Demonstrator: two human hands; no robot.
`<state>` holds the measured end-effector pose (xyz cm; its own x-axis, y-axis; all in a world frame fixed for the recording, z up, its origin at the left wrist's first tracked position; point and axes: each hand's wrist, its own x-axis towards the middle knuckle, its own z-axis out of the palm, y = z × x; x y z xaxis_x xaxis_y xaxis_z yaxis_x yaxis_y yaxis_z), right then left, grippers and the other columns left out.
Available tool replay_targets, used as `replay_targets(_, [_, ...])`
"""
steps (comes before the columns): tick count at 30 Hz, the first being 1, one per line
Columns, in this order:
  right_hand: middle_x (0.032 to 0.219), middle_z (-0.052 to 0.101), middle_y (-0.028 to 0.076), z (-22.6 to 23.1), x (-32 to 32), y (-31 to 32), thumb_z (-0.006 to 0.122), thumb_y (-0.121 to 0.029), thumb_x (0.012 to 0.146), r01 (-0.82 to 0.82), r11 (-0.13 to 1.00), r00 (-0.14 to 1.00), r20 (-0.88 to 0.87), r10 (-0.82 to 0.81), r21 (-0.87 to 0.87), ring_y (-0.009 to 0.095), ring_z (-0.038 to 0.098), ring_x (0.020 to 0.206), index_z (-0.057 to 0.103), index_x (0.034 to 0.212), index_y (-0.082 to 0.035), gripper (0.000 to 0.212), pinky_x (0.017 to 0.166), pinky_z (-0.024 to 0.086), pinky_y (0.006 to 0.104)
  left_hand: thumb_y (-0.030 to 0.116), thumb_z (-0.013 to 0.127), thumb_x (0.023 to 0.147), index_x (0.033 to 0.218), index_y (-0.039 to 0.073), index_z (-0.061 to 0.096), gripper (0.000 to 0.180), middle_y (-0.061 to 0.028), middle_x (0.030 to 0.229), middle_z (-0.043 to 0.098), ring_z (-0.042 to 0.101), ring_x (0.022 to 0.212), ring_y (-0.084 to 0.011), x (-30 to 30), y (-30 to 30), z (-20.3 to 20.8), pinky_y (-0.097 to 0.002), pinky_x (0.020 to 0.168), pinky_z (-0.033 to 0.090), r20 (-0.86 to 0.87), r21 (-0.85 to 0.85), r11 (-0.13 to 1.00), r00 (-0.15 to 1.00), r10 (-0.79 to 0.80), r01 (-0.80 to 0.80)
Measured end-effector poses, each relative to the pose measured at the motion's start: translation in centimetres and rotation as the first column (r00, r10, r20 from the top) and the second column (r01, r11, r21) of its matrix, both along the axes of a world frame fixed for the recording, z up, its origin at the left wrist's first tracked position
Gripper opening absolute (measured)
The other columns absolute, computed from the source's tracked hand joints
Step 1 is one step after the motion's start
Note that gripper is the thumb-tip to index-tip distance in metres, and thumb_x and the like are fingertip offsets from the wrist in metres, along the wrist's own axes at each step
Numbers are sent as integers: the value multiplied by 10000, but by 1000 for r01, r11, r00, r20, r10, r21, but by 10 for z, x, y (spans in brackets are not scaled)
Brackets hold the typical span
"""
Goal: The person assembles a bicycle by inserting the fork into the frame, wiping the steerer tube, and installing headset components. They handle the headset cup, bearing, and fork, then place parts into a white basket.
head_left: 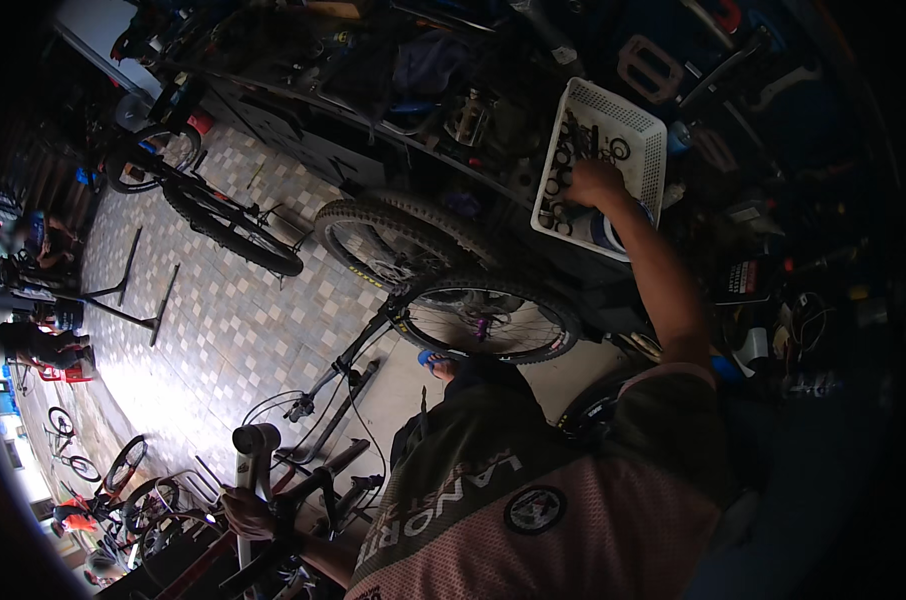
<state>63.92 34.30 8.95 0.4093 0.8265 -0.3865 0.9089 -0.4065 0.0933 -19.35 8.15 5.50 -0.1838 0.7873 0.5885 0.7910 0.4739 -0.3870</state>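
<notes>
My left hand (250, 514) is wrapped around a pale metal tube (245, 470) at the lower left. A thick round collar (257, 438) tops this tube, which looks like part of a bicycle frame. At the upper right, my right arm stretches out over a white perforated plastic basket (649, 125). Inside it, my right hand (595, 184) is closed with fingers pointing down among several dark rings (563, 157). Whatever those fingertips pinch is hidden. A loose ring (620, 149) lies beyond the hand, and a round blue-and-white item (607, 232) is partly under my forearm.
A cluttered dark workbench (453, 170) surrounds the basket with tools and parts. Bicycle wheels (483, 318) lean below its edge. A bicycle (228, 225) stands on the tiled floor (223, 340), near a metal stand (153, 322). Other people (43, 345) are at the far left.
</notes>
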Motion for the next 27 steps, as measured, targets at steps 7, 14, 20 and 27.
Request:
replay_targets(7, [1134,784,216,-20,-6,8,788,-328,854,55,998,998,-2,-55,-24,384,755,1104,800,1096,-15,396,925,598,513,365,499,1114,863,114,641,382,-162,726,666,663,663,-380,-3,-4,-1,-496,619,521,85,-27,994,991,107,-105])
replay_targets(14, [1138,789,161,-37,12,1,726,-239,906,35,991,999,-11,-34,131,366,750,1103,809,1108,-91,264,952,582,494,385,502,1109,847,113,646,404,-172,745,683,666,674,-390,6,0,1,-512,623,520,159,-1,996,983,91,-92])
replay_targets(20, [1181,771,115,-9,52,-4,743,-273,915,63,933,992,-121,-21,354,325,738,1096,795,1122,-141,251,925,578,474,332,622,1079,932,112,714,280,-118,795,733,712,703,-321,-13,-8,-10,-423,636,578,14,-7,999,999,35,-34])
replay_targets(27, [1089,787,160,-15,30,-5,762,-196,906,-21,993,1000,-15,22,114,356,756,1068,807,1074,-76,212,910,606,489,330,595,1086,892,127,675,293,-120,749,687,687,670,-324,-28,-5,-23,-421,601,552,-126,159,976,983,-130,149])
